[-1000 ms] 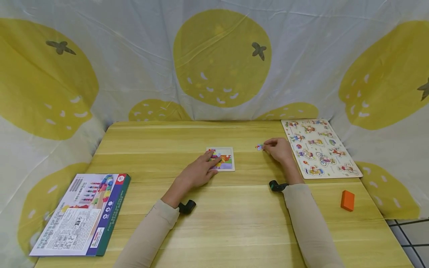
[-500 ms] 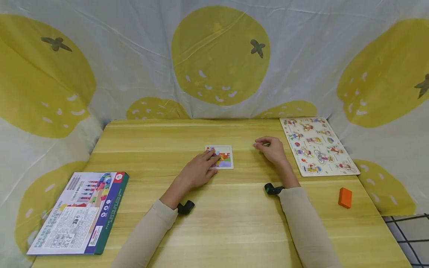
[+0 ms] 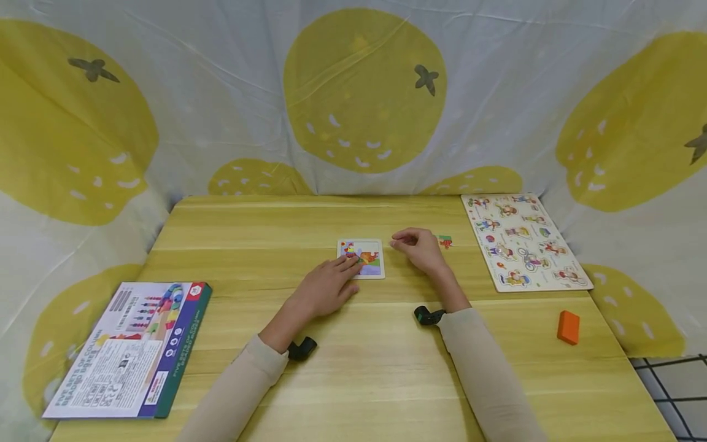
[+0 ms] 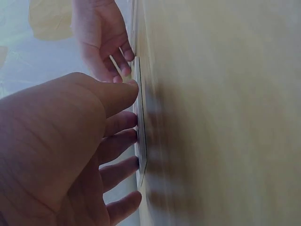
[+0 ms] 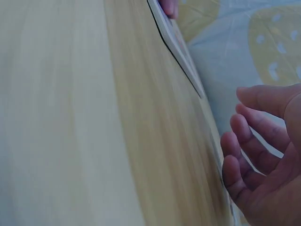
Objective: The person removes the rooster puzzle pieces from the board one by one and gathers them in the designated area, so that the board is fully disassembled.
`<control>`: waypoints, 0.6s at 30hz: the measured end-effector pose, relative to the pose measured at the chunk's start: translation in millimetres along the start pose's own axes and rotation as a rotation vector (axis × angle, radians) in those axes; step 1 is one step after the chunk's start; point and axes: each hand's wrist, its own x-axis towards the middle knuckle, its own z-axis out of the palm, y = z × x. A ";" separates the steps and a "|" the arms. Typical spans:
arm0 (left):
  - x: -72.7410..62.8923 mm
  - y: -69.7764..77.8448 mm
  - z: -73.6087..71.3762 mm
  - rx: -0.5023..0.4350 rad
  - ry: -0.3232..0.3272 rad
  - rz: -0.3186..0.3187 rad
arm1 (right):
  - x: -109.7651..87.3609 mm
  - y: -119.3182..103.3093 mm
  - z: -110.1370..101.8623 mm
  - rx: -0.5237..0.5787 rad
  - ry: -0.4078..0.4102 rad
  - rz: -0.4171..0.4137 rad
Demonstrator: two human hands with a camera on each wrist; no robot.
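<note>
My left hand (image 3: 328,285) rests its fingertips on a small white-framed jigsaw puzzle (image 3: 374,269) in the head view. Part of its colourful picture lies under the fingers, and a white gap shows at its upper right. Just right of the frame hovers my right hand (image 3: 420,250), fingers loosely bent. Nothing shows between its thumb and fingers in the right wrist view, where the right hand (image 5: 263,146) appears from the palm side. Behind it on the table lies a green and red puzzle piece (image 3: 445,242). The left wrist view shows the puzzle (image 4: 141,141) edge-on beneath the left fingers.
A large board with printed figures (image 3: 525,245) lies at the back right of the wooden table (image 3: 364,368). Nearer the right edge sits an orange block (image 3: 568,327). A flat toy box (image 3: 127,353) lies at the front left. A fruit-patterned cloth (image 3: 364,92) hangs behind.
My right hand has moved left toward the puzzle, uncovering the green and red piece. The bluish piece seen at its fingertips a second ago is out of sight. My left hand has barely shifted.
</note>
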 end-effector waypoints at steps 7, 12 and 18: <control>-0.3 -3.8 2.9 -0.004 -0.023 0.024 | 4.1 -12.5 19.7 0.001 -0.066 -0.020; -1.4 -7.0 3.9 -0.015 -0.043 0.022 | 7.6 -15.9 31.4 -0.006 -0.105 -0.051; -2.0 -11.0 3.1 0.014 -0.035 0.057 | 12.1 -21.2 44.6 -0.064 -0.106 -0.079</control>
